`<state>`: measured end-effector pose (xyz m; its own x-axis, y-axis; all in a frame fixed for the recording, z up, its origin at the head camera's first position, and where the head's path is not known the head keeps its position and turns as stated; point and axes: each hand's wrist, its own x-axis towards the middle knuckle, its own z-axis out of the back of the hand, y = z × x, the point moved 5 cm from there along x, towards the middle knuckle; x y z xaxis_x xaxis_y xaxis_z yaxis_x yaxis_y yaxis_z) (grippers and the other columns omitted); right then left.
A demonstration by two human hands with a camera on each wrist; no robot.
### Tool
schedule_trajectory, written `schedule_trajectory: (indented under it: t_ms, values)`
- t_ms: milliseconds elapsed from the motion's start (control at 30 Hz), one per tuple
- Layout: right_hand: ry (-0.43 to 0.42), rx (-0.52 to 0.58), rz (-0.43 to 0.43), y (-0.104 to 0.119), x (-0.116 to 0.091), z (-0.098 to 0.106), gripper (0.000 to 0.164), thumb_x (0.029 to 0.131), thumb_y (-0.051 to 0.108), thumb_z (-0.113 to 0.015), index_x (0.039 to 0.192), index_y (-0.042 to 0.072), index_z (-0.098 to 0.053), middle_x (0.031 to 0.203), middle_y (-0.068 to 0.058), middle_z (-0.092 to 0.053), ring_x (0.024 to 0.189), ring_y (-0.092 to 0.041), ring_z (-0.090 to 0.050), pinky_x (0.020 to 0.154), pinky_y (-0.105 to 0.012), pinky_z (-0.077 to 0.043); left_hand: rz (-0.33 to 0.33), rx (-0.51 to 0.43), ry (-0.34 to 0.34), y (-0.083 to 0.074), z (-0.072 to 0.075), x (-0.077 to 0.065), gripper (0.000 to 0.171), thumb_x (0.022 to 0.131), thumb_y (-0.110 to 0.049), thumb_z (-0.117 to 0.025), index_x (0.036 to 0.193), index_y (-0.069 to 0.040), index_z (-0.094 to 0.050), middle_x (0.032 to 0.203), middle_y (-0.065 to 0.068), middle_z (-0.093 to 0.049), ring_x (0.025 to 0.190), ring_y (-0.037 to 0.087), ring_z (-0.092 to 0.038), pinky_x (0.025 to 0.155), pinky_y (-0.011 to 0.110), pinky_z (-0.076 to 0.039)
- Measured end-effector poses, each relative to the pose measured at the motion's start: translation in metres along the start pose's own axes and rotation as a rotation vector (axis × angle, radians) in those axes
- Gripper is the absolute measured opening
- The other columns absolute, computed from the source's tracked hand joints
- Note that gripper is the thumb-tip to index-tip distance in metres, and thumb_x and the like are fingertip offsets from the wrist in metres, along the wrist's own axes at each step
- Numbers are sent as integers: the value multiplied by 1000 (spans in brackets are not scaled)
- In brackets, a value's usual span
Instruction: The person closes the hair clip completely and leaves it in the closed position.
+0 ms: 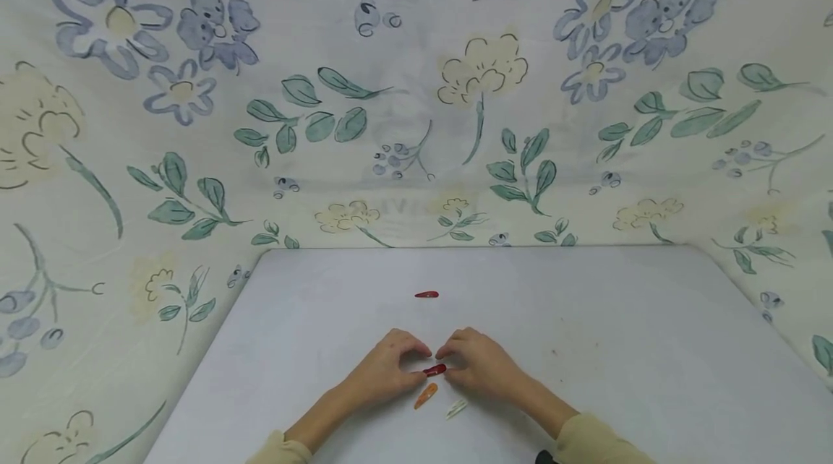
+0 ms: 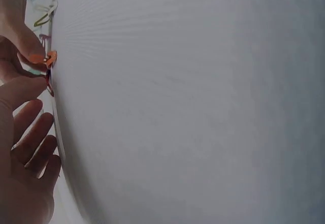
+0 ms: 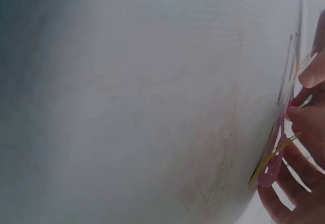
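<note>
Sitting between the left hand (image 1: 384,368) and right hand (image 1: 484,365), low and central in the head view, the dark red snap hair clip (image 1: 434,370) looks light, stiff and springy, with a glossy face that could slip. Both hands arch over it, thumb tips by its ends; whether either pinches it, I can't tell. I'd hold it by the edges near each end. An orange hair clip (image 1: 426,396) lies just below on the worktop (image 1: 312,290).

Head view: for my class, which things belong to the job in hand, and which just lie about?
Apparently in use:
left hand
right hand
red clip at their fingertips

Apparently lying about:
orange clip
pale clip
other red clip, farther off
</note>
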<state>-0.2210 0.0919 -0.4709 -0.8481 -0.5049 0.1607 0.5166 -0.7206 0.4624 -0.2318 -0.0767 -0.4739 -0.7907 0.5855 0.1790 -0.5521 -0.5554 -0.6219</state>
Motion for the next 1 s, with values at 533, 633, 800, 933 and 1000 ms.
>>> schedule_trajectory:
  t_ms: [533,633,800,933,1000]
  values:
    - [16,-96,-18,7,3,-8,8,84,21,-77,92,21,-76,94,9,-60,90,-10,-50,76,-27,-44,-44,95,8,-8,1,-2,5,81,-15,-77,83,-17,-73,105,-7,-61,108,15,-53,97,37,-46]
    - [26,-104,-30,7,3,-8,6,84,22,-77,89,22,-75,94,9,-59,91,-10,-50,76,-28,-44,-50,97,1,-9,0,-2,5,81,-14,-77,81,-17,-73,104,-6,-61,107,16,-54,95,37,-47]
    - [42,-103,-42,7,2,-8,6,84,23,-78,88,22,-73,96,9,-59,93,-11,-51,78,-29,-45,-52,90,-11,-10,-2,-2,4,83,-16,-78,83,-16,-74,104,-5,-62,106,16,-54,94,36,-47]
    - [46,-100,-39,7,0,-7,7,84,23,-78,88,22,-72,95,10,-60,92,-10,-51,78,-29,-45,-45,78,-15,-11,-4,-3,4,85,-18,-77,85,-15,-75,103,-6,-62,106,15,-54,94,36,-47]
    - [46,-104,-32,7,0,-6,8,84,24,-78,89,22,-72,95,10,-60,92,-9,-51,78,-29,-45,-43,78,-17,-12,-4,-3,4,85,-19,-77,85,-15,-75,104,-7,-61,106,15,-53,94,36,-47]
